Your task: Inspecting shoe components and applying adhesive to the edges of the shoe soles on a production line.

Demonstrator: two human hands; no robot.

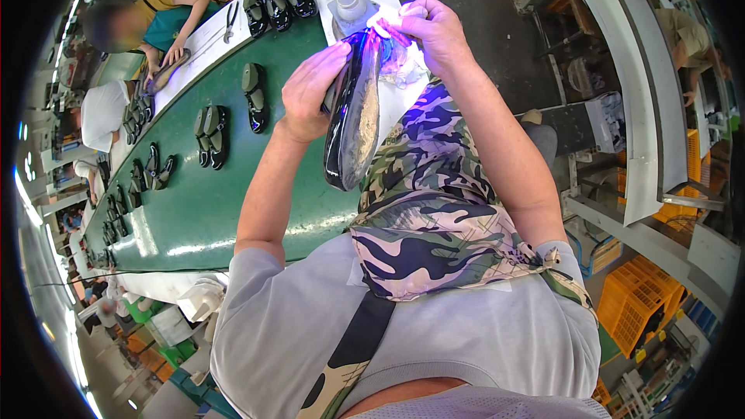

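My left hand [310, 89] is closed round the side of a glossy black shoe upper [341, 132] stretched over a shoe last, its tan, rough underside [368, 120] turned partly to the right. At the shoe's far end my right hand [438, 35] pinches a small white piece of material [383, 22], glaring in a blue-violet light; whether it is cloth or tissue I cannot make out. Just beyond the shoe stands a grey bottle with a cone nozzle [348, 1], and crumpled clear plastic [407, 66] lies beside my right wrist.
A green conveyor belt [287, 178] carries several black shoes on green lasts [211, 133]. More shoes [278, 1] and pliers [231, 22] lie on the white ledge. Across it a co-worker's hand [174, 50] holds a tool. Racks and an orange crate [640, 299] stand at right.
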